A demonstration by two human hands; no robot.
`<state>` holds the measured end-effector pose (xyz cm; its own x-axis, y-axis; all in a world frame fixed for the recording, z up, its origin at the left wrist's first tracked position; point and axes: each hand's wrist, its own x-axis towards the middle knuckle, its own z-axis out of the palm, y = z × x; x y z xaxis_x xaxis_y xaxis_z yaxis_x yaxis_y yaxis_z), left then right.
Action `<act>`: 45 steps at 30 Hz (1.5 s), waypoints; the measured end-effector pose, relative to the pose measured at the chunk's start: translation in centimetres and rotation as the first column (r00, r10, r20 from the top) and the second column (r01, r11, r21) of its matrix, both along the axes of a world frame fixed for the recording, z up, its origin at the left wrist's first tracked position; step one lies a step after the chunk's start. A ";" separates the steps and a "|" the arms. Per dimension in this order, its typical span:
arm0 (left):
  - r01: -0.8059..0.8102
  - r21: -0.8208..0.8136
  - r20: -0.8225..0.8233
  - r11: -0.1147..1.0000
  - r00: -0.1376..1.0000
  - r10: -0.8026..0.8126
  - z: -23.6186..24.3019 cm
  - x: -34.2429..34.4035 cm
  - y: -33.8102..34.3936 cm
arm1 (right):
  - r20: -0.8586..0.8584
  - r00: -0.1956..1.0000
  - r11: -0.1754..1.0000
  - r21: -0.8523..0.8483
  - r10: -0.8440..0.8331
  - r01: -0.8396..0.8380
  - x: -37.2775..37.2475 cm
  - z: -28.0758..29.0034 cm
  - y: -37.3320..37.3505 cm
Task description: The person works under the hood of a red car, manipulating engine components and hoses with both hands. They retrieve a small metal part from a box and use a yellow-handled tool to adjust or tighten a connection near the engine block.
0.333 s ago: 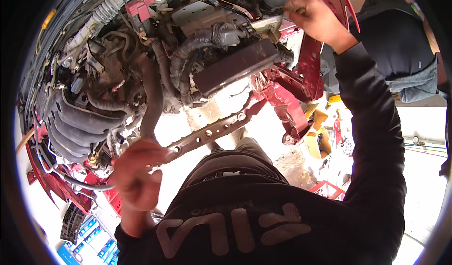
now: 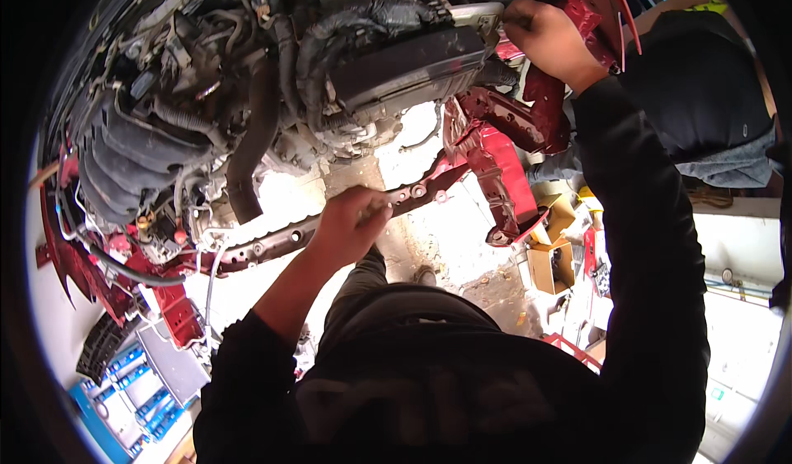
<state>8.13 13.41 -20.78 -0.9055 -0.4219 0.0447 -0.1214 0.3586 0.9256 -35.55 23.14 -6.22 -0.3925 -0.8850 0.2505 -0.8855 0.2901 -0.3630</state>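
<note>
My left hand [image 2: 353, 223] is raised over the perforated dark lower crossmember [image 2: 295, 235], fingers curled round something small that I cannot make out. My right hand [image 2: 540, 39] is at the pale metal bracket [image 2: 466, 14] beside the red body panel [image 2: 590, 6], its fingers closed, with whatever they grip hidden. Between them and above lie a long black box [image 2: 400, 72] and thick taped wiring in the engine bay, with a black hose [image 2: 252, 159] hanging down toward the crossmember.
Bent red bodywork [image 2: 507, 175] juts down at the right, above open cardboard boxes [image 2: 549, 262]. A large black shape with grey cloth [image 2: 701, 93] is at the right; I cannot tell what it is. Blue-and-white packages [image 2: 124, 390] lie at lower left. The ribbed manifold [image 2: 132, 159] fills the left.
My left hand has moved right and up, to above the middle of the crossmember. My right hand has shifted slightly, staying by the bracket. The view of the engine bay has shifted upward in the picture.
</note>
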 end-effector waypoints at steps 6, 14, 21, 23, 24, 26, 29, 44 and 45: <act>-0.260 0.117 0.027 0.958 0.966 0.259 -12.0 -13.0 -2.3 | -0.004 0.999 0.999 0.026 0.036 -0.036 0.7 0.9 -0.1; -0.268 0.354 0.120 0.896 0.963 0.241 -17.4 -25.9 -6.1 | -0.034 0.999 0.997 -0.072 0.032 -0.034 2.6 2.2 0.1; -0.155 0.414 0.037 0.897 0.987 0.154 -20.0 -27.1 -7.1 | 0.031 0.999 0.998 -0.065 -0.020 0.022 2.4 2.1 0.2; -0.123 0.361 -0.022 0.924 0.990 0.140 -20.6 -27.5 -7.2 | 0.046 0.999 0.997 -0.074 0.006 -0.003 2.7 2.1 0.1; -0.129 0.324 -0.019 0.937 0.990 0.143 -20.9 -27.5 -7.2 | 0.055 0.998 0.997 -0.072 0.012 -0.008 3.0 2.2 0.0; -0.104 0.337 -0.027 0.936 0.992 0.119 -21.2 -27.9 -7.5 | 0.072 0.997 0.996 -0.083 -0.013 0.019 3.8 2.4 0.0; -0.025 0.348 -0.128 0.937 0.989 0.074 -21.4 -27.9 -7.6 | 0.007 1.000 0.997 -0.080 0.004 -0.004 5.2 2.3 0.9; -0.124 0.118 -0.619 0.985 0.767 0.171 -22.6 -30.4 -7.9 | 0.167 0.978 0.977 -0.151 -0.125 0.150 4.8 1.1 0.4; -0.175 0.085 -0.576 0.981 0.795 0.192 -22.8 -30.5 -7.9 | 0.154 0.976 0.986 -0.039 -0.157 0.165 4.7 1.6 0.4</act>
<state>-22.37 5.46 -43.58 -0.6200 -0.5860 0.5216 0.3786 0.3588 0.8532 -30.85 23.54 -4.59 -0.5650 -0.7949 0.2212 -0.7635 0.4019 -0.5056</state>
